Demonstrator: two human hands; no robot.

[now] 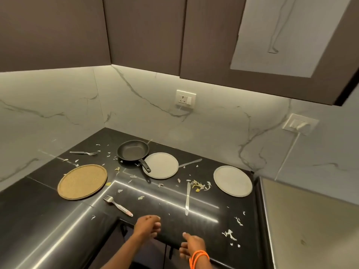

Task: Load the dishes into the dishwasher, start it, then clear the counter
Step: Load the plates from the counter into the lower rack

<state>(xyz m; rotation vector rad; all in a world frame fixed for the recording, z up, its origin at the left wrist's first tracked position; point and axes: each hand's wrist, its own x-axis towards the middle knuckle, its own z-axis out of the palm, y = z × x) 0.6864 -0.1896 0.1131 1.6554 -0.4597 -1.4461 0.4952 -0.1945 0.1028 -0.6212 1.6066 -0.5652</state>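
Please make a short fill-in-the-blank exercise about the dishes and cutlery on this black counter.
1. The frying pan has its handle lying over the rim of a grey ____.
2. The number of forks on the counter is ____.
3. The tan round plate lies to the ____ of the frying pan.
4. The right hand has orange bands on its ____.

Missing words: plate; two; left; wrist
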